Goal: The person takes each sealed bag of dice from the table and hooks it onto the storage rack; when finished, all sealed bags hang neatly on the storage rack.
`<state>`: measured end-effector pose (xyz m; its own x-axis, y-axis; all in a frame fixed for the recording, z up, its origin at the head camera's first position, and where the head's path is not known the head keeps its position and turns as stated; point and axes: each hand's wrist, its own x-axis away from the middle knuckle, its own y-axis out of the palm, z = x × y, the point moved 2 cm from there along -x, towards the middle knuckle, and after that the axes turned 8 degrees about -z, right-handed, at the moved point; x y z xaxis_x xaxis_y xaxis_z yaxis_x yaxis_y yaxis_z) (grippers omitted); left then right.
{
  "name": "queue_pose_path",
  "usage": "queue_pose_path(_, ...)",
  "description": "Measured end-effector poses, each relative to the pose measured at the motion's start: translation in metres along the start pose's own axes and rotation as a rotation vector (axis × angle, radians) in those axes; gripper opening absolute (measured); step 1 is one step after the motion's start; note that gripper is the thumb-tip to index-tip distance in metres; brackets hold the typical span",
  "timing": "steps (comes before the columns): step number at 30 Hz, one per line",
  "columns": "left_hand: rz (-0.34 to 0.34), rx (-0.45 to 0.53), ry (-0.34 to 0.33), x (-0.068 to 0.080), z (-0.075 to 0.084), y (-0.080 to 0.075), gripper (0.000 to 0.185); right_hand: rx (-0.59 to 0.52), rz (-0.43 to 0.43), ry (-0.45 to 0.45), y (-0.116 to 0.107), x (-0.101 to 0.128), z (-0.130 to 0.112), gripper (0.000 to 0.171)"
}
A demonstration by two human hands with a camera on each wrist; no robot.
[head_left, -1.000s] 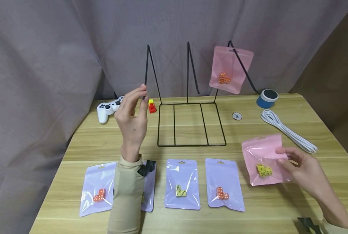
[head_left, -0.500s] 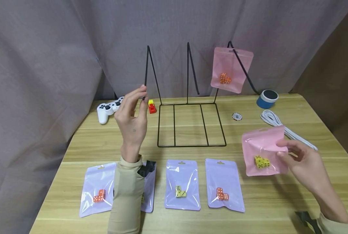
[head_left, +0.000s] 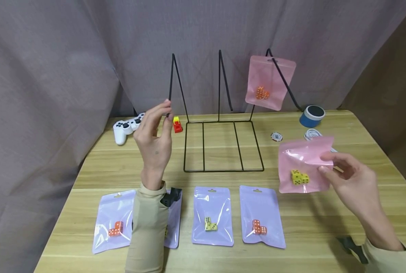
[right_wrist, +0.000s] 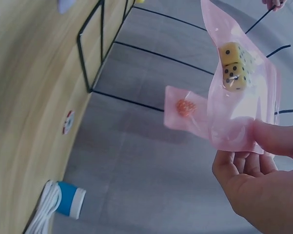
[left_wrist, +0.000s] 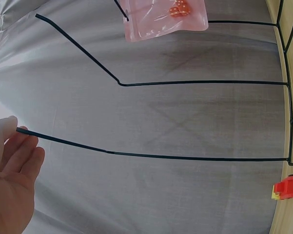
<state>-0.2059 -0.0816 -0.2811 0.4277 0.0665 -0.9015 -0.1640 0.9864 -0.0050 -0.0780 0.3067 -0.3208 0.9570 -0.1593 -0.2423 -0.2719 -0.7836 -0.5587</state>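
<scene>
My left hand (head_left: 154, 146) pinches the front tip of the left prong of a black wire rack (head_left: 224, 170) between thumb and fingers. In the left wrist view that prong (left_wrist: 185, 157) runs from the fingertips back to the rack's base. My right hand (head_left: 354, 185) grips the right edge of a pink zip bag (head_left: 291, 159) with yellow dice (head_left: 299, 177) inside, raised over the table. Another pink bag (head_left: 257, 72), holding orange dice (head_left: 262, 93), hangs by its hole from the rack's right prong. The middle prong (head_left: 225, 79) carries nothing.
Several lilac zip bags with dice (head_left: 213, 201) lie in a row along the front, one partly under the left forearm. A white game controller (head_left: 121, 131) and red toy (head_left: 177, 125) sit back left. A poker chip (head_left: 276, 136), white cable (head_left: 313, 133) and blue-white cylinder (head_left: 311, 116) are back right.
My right hand has lifted the pink bag with yellow dice upward and slightly left, now partly covering the white cable. The left hand has stayed on the prong.
</scene>
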Motion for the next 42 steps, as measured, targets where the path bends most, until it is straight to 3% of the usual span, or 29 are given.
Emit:
queue_pose_path(6,0.004,-0.004,0.005,0.000,0.000,-0.001,0.011,-0.061,0.028,-0.075,0.004,-0.009,-0.014,0.031)
queue_pose_path(18,0.000,-0.007,0.007,-0.001,-0.001,-0.001,0.012,-0.155,0.082,-0.113,0.008,-0.021,-0.036,0.031)
queue_pose_path(24,0.003,-0.010,0.004,-0.002,-0.001,-0.002,0.014,-0.201,0.096,-0.175,0.010,-0.027,-0.044,0.032)
queue_pose_path(32,-0.001,-0.002,-0.003,0.000,-0.001,-0.001,0.014,-0.237,0.109,-0.166,0.012,-0.033,-0.048,0.033)
queue_pose_path(42,-0.004,-0.001,-0.002,0.000,0.000,0.002,0.018,-0.340,0.105,-0.215,0.014,-0.039,-0.047,0.032)
